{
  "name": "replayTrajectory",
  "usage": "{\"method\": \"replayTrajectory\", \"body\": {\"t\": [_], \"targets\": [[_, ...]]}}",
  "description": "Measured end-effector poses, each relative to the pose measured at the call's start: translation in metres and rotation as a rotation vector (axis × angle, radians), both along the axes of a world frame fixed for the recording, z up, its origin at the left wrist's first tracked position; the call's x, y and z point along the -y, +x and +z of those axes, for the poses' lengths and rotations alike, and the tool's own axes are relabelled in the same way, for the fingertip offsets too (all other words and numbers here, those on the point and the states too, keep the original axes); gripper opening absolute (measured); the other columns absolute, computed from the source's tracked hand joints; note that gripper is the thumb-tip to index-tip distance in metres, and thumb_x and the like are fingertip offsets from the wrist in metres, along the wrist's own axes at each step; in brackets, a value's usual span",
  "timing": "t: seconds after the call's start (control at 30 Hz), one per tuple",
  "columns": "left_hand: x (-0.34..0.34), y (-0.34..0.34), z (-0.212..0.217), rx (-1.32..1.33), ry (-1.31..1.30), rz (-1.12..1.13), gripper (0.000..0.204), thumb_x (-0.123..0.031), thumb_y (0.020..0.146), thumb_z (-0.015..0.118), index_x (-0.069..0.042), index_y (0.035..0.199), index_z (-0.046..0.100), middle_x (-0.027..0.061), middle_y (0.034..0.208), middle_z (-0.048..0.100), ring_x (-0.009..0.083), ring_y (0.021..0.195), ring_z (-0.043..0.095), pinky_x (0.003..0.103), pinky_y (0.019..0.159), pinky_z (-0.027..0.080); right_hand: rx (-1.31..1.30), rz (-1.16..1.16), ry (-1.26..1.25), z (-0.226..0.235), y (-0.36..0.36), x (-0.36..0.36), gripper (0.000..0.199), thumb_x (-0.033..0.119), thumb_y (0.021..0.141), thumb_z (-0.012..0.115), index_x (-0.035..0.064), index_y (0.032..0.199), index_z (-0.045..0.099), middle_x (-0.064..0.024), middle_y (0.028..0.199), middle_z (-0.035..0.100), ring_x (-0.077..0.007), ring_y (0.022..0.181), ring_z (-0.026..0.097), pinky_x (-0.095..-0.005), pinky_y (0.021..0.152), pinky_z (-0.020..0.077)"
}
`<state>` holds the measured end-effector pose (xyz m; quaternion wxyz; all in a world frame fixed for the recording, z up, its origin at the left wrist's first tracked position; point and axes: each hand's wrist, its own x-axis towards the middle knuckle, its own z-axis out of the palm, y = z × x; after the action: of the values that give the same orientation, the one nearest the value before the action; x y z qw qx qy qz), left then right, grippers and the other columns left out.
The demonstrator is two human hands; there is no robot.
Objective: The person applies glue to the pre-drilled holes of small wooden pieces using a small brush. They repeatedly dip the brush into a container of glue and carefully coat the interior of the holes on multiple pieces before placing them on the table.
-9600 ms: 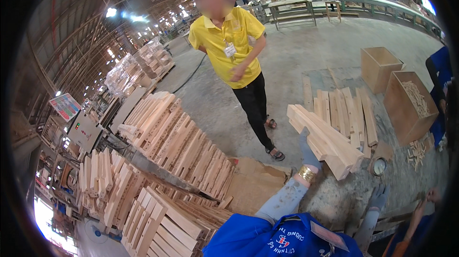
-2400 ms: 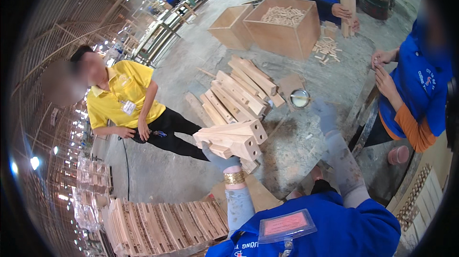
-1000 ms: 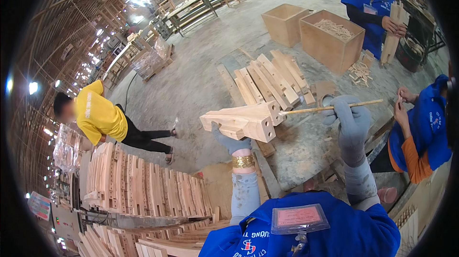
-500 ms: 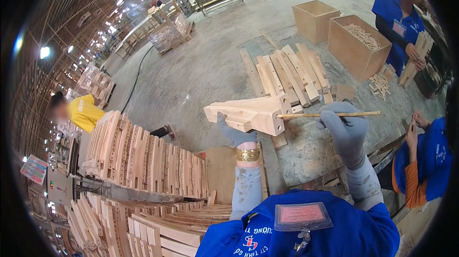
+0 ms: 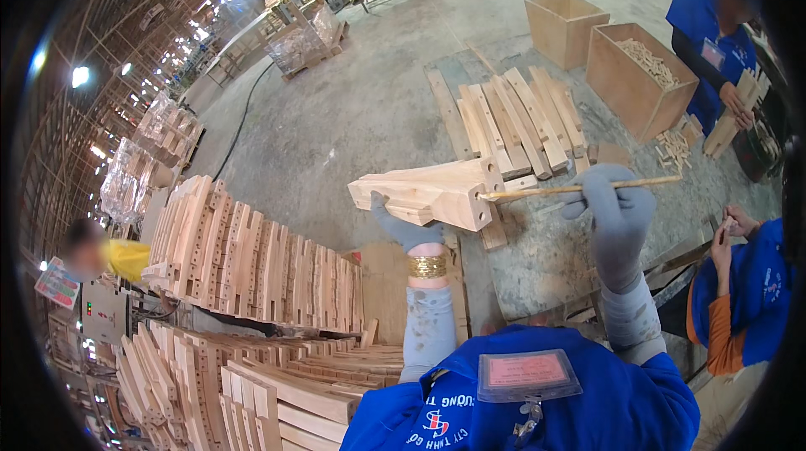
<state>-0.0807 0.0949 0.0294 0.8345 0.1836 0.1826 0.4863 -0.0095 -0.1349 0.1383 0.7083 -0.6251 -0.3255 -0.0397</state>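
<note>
My left hand (image 5: 405, 226), in a grey glove, is wrapped round a bundle of pale wooden furniture pieces (image 5: 437, 189), holding it up above the table. Round holes show in the bundle's right end faces. A thin wooden stick (image 5: 546, 191) is pinched in my gloved right hand (image 5: 614, 216). Its left tip meets the end face at one of the holes; whether it goes inside I cannot make out. Beyond the bundle, several wooden slats (image 5: 516, 123) lie side by side on the worn tabletop (image 5: 546, 270).
Two plywood boxes stand at the far right, one with dowels (image 5: 646, 63) in it; more dowels (image 5: 674, 149) lie beside it. Stacked wooden parts (image 5: 252, 266) fill the left. Co-workers in blue (image 5: 760, 283) are at the right; a person in yellow (image 5: 128, 259) is at the left.
The stick's tip has drawn back slightly from the end face, and my right hand has shifted a little right. The person in yellow has moved nearer along the left side.
</note>
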Motion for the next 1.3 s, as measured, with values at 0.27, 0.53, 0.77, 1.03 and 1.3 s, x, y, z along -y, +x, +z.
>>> {"method": "replayTrajectory", "body": {"t": [0.27, 0.53, 0.77, 1.03, 1.3], "targets": [[0.0, -0.001, -0.002, -0.044, 0.015, 0.07, 0.056, -0.05, 0.082, 0.048, -0.01, 0.121, 0.044, 0.0117, 0.118, 0.048, 0.0294, 0.11, 0.047, 0.045, 0.091, 0.042, -0.079, 0.069, 0.044, -0.006, 0.0, 0.005, 0.009, -0.001, 0.08, 0.053, -0.0064, 0.078, 0.059, -0.0106, 0.069, 0.062, -0.0128, 0.056, 0.06, -0.0215, 0.053, 0.0474], [-0.003, 0.004, -0.012, -0.04, -0.005, 0.067, 0.051, -0.046, 0.084, 0.046, -0.01, 0.12, 0.044, 0.0106, 0.119, 0.049, 0.0296, 0.109, 0.048, 0.045, 0.091, 0.043, 0.049, 0.098, -0.034, -0.01, -0.003, 0.001, 0.004, 0.0, 0.077, 0.061, -0.0039, 0.076, 0.063, -0.0076, 0.07, 0.063, -0.0112, 0.056, 0.059, -0.0219, 0.05, 0.0466], [0.0, 0.007, -0.007, -0.038, -0.041, 0.052, 0.053, -0.046, 0.082, 0.048, -0.01, 0.12, 0.045, 0.0117, 0.12, 0.049, 0.0304, 0.109, 0.048, 0.046, 0.093, 0.041, 0.249, 0.155, -0.152, -0.012, -0.001, -0.004, 0.006, 0.003, 0.077, 0.064, -0.0027, 0.076, 0.063, -0.0075, 0.067, 0.062, -0.0126, 0.056, 0.059, -0.0236, 0.05, 0.0453], [-0.01, 0.003, -0.015, 0.005, -0.07, 0.026, 0.056, -0.049, 0.079, 0.05, -0.01, 0.119, 0.046, 0.0123, 0.118, 0.05, 0.031, 0.108, 0.049, 0.046, 0.092, 0.042, 0.193, 0.175, -0.098, -0.015, -0.002, -0.004, 0.008, 0.003, 0.079, 0.06, -0.0036, 0.076, 0.062, -0.0091, 0.067, 0.062, -0.014, 0.057, 0.059, -0.0244, 0.05, 0.0453], [-0.012, -0.002, -0.005, -0.021, -0.088, 0.083, 0.053, -0.047, 0.079, 0.048, -0.01, 0.117, 0.047, 0.0118, 0.115, 0.052, 0.0311, 0.107, 0.05, 0.047, 0.092, 0.042, -0.001, 0.089, 0.088, -0.023, 0.004, 0.0, 0.014, 0.002, 0.082, 0.05, -0.0069, 0.077, 0.059, -0.0116, 0.068, 0.061, -0.0152, 0.06, 0.059, -0.0263, 0.055, 0.047]]}}
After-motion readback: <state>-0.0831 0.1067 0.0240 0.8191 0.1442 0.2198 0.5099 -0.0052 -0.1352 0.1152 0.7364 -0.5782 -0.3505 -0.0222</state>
